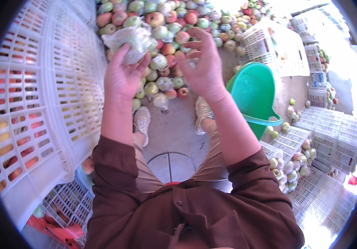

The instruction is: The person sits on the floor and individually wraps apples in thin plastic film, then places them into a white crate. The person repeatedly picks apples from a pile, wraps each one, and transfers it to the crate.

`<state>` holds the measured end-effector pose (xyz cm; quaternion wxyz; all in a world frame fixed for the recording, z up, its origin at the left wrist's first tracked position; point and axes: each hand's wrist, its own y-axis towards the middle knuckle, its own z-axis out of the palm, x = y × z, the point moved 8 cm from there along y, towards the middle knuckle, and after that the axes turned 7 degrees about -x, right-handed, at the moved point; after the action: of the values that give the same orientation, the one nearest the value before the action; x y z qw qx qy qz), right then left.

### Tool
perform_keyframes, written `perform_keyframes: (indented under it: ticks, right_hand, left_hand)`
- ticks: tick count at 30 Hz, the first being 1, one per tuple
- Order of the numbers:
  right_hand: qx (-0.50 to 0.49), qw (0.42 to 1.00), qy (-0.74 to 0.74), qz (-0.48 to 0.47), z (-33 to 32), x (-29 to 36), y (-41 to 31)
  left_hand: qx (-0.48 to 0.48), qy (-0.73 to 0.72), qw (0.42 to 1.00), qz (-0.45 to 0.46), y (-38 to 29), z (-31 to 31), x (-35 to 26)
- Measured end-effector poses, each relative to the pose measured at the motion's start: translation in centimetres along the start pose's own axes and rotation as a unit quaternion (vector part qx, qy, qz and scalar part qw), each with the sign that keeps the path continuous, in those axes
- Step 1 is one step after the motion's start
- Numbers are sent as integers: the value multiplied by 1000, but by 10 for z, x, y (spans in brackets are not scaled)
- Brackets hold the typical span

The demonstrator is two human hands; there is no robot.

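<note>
My left hand (121, 76) holds a crumpled clear plastic bag (130, 42), pale and whitish green. Whether an apple is inside it I cannot tell. My right hand (205, 63) hovers to the right with its fingers apart and curled, holding nothing. Beneath and beyond both hands spreads a heap of apples (167, 49), red, green and yellowish, many of them wrapped in thin clear plastic film. A film-wrapped apple (160, 100) lies at the near edge of the heap, between my shoes.
Stacked white plastic crates (49, 71) of apples rise close on my left. A tilted green plastic bucket (253, 90) stands by my right forearm. Beyond it is a white crate (256, 46); more crates (331, 133) and loose apples line the right side.
</note>
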<state>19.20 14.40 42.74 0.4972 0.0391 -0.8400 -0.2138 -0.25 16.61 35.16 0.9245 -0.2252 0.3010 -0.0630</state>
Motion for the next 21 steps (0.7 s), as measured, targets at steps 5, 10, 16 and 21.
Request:
perform_keyframes:
  ticks: [5, 10, 16, 21]
  right_hand:
    - [27, 1000, -2, 7, 1, 1, -2]
    - [40, 999, -22, 31, 3, -3, -5]
    - [63, 996, -26, 48, 14, -8, -8]
    - [59, 995, -83, 23, 22, -29, -6]
  left_hand:
    - [-5, 1, 1000, -13, -1, 1, 4]
    - [-18, -18, 1000, -16, 1, -5, 1]
    - [8, -99, 993, -61, 8, -11, 3]
    - [13, -153, 985, -84, 10, -6, 1]
